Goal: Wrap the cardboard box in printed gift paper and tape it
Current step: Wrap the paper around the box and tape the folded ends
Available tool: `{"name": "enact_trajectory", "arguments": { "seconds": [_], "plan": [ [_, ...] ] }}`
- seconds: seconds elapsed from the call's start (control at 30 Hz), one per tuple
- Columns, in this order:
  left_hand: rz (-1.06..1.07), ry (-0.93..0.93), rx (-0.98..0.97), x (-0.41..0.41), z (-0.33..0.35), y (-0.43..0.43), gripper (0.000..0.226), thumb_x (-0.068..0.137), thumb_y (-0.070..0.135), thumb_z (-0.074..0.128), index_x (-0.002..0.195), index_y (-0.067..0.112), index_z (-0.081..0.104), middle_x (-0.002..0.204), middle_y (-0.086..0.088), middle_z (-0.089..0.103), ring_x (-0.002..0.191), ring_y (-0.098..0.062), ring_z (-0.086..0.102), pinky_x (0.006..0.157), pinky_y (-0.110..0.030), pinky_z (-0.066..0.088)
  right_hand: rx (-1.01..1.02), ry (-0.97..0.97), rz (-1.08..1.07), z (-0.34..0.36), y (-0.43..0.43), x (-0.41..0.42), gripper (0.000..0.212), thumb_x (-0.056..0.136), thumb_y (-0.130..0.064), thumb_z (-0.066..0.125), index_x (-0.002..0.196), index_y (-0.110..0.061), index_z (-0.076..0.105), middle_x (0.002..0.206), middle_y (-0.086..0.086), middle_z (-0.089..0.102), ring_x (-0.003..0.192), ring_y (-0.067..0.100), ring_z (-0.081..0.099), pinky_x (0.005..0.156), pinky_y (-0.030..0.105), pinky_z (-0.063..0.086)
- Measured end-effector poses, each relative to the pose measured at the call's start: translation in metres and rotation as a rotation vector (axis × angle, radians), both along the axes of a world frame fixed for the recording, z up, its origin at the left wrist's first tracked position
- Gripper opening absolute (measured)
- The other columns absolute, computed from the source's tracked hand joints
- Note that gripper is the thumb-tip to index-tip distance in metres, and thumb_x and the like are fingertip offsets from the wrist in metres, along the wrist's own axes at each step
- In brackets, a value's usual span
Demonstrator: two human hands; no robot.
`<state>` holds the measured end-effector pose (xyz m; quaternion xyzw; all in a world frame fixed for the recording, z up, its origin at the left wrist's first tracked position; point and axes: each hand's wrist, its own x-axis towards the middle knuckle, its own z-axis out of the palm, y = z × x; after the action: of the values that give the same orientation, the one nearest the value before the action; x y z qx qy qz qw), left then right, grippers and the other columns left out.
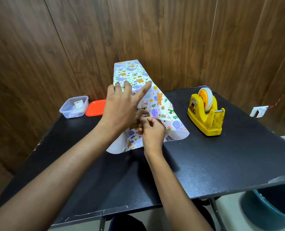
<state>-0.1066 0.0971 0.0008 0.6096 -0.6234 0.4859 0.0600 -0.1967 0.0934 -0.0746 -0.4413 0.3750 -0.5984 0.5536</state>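
Head view, findings as follows. My left grip (120, 105) lies spread on top of the gift paper (131, 72), fingers (145, 88) straight and pressing down, with nothing closed inside it. My right grip (152, 130) is curled, thumb and forefinger pinching the near edge of the paper where two layers meet; whether a strip of tape is also between those fingertips I cannot tell. The cardboard box (133, 125) sits mid-tabletop (205, 155) under the sheet, almost wholly covered; only a small brown patch shows just beside my right fingertips. The far end of the paper runs up against the wooden wall (55, 47); the near and right-hand flaps hang loose and curl onto the tabletop

Handling assessment: the paper is thin, light and limp. It creases readily and would likely tear if pulled sharply at one corner, so it is best taken at the edge with a shallow pinch and drawn evenly. Its printed face looks smooth, so I judge it liable to slide over the box unless pressed flat, which the left grip does. The box appears rigid enough to bear that pressure, yet light enough to shift if pushed sideways. The tape dispenser (205, 112) stands to the right, apart from the paper. A plastic tub (73, 106) and a red lid (95, 107) sit at the far left
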Motion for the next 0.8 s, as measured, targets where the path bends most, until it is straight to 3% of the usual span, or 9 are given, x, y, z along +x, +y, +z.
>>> {"name": "enact_trajectory", "arguments": {
  "seconds": [0.13,0.27,0.43,0.6,0.7,0.8],
  "plan": [
    [-0.001,-0.015,-0.004,0.000,-0.001,-0.001,0.086,0.070,0.072,0.054,0.142,0.031,0.033,0.109,-0.024,0.063,0.089,-0.041,0.063,0.071,-0.038,0.046,0.024,-0.003,-0.029,0.000,-0.001,0.002,0.032,0.091,-0.013,0.059,0.059,-0.018,0.056,0.048,-0.010,0.053,0.041,0.005,0.048,0.057,0.030,0.047],
    [-0.015,-0.005,-0.013,-0.001,-0.001,0.000,0.088,0.069,0.071,0.057,0.143,0.030,0.034,0.108,-0.025,0.062,0.090,-0.041,0.063,0.072,-0.037,0.046,0.051,0.094,-0.081,0.002,-0.004,0.006,0.038,0.091,-0.018,0.058,0.054,-0.017,0.049,0.040,-0.005,0.050,0.037,0.013,0.045,0.056,0.035,0.045],
    [-0.010,-0.020,-0.031,0.000,-0.001,0.001,0.089,0.068,0.073,0.056,0.143,0.031,0.034,0.107,-0.024,0.063,0.090,-0.040,0.063,0.071,-0.036,0.046,0.204,0.046,-0.060,-0.010,-0.002,0.000,0.028,0.081,-0.031,0.072,0.063,-0.015,0.056,0.054,0.007,0.052,0.031,0.011,0.045,0.049,0.040,0.053],
    [0.002,-0.028,-0.006,-0.002,0.000,0.001,0.088,0.070,0.074,0.053,0.144,0.031,0.030,0.109,-0.023,0.063,0.092,-0.040,0.063,0.072,-0.037,0.046,0.291,-0.028,0.008,-0.014,-0.002,-0.004,0.029,0.084,-0.024,0.069,0.069,-0.006,0.053,0.041,0.002,0.047,0.026,0.013,0.042,0.032,0.020,0.040],
    [0.021,-0.021,0.019,-0.004,0.001,0.002,0.085,0.072,0.073,0.052,0.142,0.030,0.034,0.107,-0.021,0.064,0.090,-0.039,0.064,0.072,-0.037,0.046,0.353,-0.013,0.106,-0.014,0.007,-0.009,0.033,0.091,-0.025,0.062,0.068,-0.004,0.050,0.042,0.006,0.046,0.024,0.013,0.040,0.033,0.021,0.043],
    [0.055,0.034,0.058,-0.009,0.005,0.000,0.080,0.069,0.075,0.054,0.125,0.018,0.048,0.096,-0.018,0.064,0.077,-0.035,0.064,0.067,-0.035,0.045,0.363,0.068,0.321,0.001,0.029,-0.021,0.034,0.095,-0.026,0.054,0.068,-0.007,0.045,0.056,0.015,0.049,0.024,0.011,0.040,0.036,0.020,0.043]
  ]
}}
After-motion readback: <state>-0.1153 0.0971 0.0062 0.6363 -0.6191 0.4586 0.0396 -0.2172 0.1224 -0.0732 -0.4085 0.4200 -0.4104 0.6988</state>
